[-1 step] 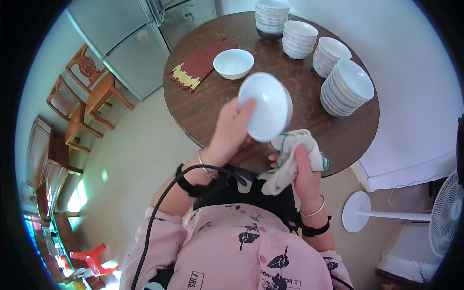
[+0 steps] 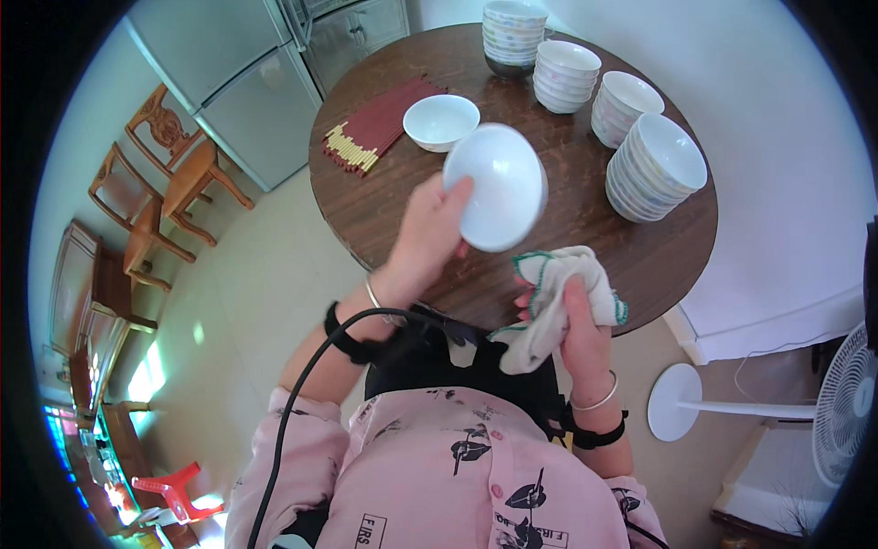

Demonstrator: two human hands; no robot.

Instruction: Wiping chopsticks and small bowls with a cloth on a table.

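Observation:
My left hand (image 2: 437,220) grips a white bowl (image 2: 498,188) by its rim, thumb on the inner face. The bowl is tilted with its hollow toward me, above the near half of the round table. In my right hand (image 2: 583,329) is a bunched white cloth (image 2: 558,302) with green stitched edging, part of it hanging down over the table's near edge. The bowl and the cloth are apart. Just beyond the held bowl, another white bowl (image 2: 441,123) stands upright on the table beside dark red chopsticks (image 2: 389,119) with gold ends.
Stacks of patterned bowls (image 2: 657,169) line the right and far side of the brown table (image 2: 384,210). A black cable (image 2: 302,393) runs along my left arm. A white fan (image 2: 846,403) stands at the right, wooden chairs (image 2: 187,174) and a fridge (image 2: 238,91) at the left.
My left hand has carried the bowl slightly away from me and to the left, widening the space between it and the cloth. My right hand with the cloth has barely shifted.

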